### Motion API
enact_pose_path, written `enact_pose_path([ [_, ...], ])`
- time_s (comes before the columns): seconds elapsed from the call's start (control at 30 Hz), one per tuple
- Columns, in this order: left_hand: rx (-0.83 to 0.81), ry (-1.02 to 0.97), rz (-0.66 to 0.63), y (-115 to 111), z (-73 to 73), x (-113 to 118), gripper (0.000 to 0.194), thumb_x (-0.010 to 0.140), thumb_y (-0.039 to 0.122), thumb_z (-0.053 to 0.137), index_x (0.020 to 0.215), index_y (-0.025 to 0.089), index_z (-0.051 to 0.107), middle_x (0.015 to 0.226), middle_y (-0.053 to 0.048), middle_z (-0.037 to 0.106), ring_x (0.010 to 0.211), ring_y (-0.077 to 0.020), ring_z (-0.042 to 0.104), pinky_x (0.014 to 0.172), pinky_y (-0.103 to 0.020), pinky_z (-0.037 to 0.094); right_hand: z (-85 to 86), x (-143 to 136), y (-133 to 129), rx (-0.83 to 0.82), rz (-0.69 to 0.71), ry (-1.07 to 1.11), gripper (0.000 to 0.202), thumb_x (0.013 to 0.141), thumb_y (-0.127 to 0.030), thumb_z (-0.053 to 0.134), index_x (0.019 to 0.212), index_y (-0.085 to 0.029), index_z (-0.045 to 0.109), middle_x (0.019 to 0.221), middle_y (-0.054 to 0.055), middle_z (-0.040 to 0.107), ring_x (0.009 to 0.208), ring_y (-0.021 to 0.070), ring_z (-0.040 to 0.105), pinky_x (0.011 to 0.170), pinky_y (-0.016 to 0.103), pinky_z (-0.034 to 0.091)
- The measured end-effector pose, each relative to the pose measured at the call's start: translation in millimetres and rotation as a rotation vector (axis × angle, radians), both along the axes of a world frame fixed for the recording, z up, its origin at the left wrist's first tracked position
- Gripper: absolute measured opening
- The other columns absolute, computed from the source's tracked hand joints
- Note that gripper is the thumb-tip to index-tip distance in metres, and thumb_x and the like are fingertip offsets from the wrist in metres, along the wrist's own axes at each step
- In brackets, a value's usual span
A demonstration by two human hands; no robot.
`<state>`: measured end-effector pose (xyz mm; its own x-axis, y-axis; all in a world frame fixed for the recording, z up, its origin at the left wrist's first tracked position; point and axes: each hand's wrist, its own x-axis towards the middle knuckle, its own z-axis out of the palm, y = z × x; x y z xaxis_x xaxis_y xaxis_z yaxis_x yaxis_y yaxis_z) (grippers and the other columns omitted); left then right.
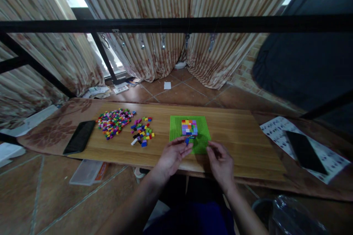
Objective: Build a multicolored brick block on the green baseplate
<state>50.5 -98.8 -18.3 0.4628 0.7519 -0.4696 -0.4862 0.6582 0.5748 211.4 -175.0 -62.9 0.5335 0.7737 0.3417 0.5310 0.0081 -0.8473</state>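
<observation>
A green studded baseplate (pixel 175 126) lies on the wooden board, and a small block built of coloured toy bricks (pixel 189 127) stands on it. Red, orange and yellow show along the block's far side, with lilac, white and blue nearer me. Just in front of the block, my left hand (pixel 173 155) pinches a blue toy brick (pixel 187 140) between thumb and fingers, over the plate's near left part. My right hand (pixel 221 161) is at the plate's right edge, its thumb and fingertips closed on that edge.
To the left lie a large heap of mixed bricks (pixel 114 122) and a smaller loose group (pixel 142 131). A black phone (pixel 79 137) rests at the board's left end. On the right, another dark device (pixel 306 152) lies on a printed sheet (pixel 275 126). A black rail (pixel 176 25) crosses beyond the board.
</observation>
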Motion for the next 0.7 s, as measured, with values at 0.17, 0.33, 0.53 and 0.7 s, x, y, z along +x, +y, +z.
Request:
enact_pose_path([
  [0.17, -0.128, -0.073, -0.074, -1.7, 7.4, 9.1, 0.013, 0.078, 0.003, 0.060, 0.088, 0.011, 0.063, 0.081, -0.005, 0.070, 0.078, -0.0138, 0.069, 0.080, -0.027, 0.053, 39.8, -13.0, 6.0, -0.011, 0.272, -0.092, 0.035, 0.085, -0.035, 0.060, 0.118, -0.025, 0.061, 0.110, 0.007, 0.060, 0.088, 0.0172, 0.059, 0.075, 0.033, 0.053],
  [0.33, -0.120, -0.104, -0.112, -3.6, 8.2, 12.8, 0.014, 0.079, 0.004, 0.060, 0.090, 0.011, 0.066, 0.078, -0.003, 0.069, 0.071, -0.0097, 0.066, 0.074, -0.021, 0.051, 47.4, -12.0, 17.3, -0.045, 0.340, -0.228, 0.032, 0.086, -0.031, 0.060, 0.117, -0.026, 0.061, 0.117, 0.007, 0.058, 0.107, 0.0210, 0.056, 0.092, 0.039, 0.050],
  [0.53, -0.080, -0.064, -0.094, -5.8, 1.5, 16.0, 0.018, 0.072, 0.009, 0.069, 0.090, 0.012, 0.067, 0.082, -0.003, 0.068, 0.073, -0.0092, 0.064, 0.078, -0.023, 0.050, 38.9, -5.7, 26.5, -0.029, 0.356, -0.352, 0.021, 0.088, -0.028, 0.057, 0.106, -0.024, 0.066, 0.110, 0.006, 0.061, 0.104, 0.0208, 0.057, 0.091, 0.039, 0.050],
  [0.7, 0.274, 0.281, 0.077, -0.2, -5.3, 18.5, 0.017, 0.074, 0.017, 0.068, 0.091, 0.014, 0.066, 0.084, -0.003, 0.067, 0.076, -0.0114, 0.063, 0.076, -0.026, 0.050, 36.8, 7.5, 44.7, -0.027, 0.285, -0.389, 0.023, 0.088, -0.032, 0.057, 0.107, -0.023, 0.066, 0.113, 0.007, 0.059, 0.106, 0.0232, 0.056, 0.093, 0.042, 0.049],
])
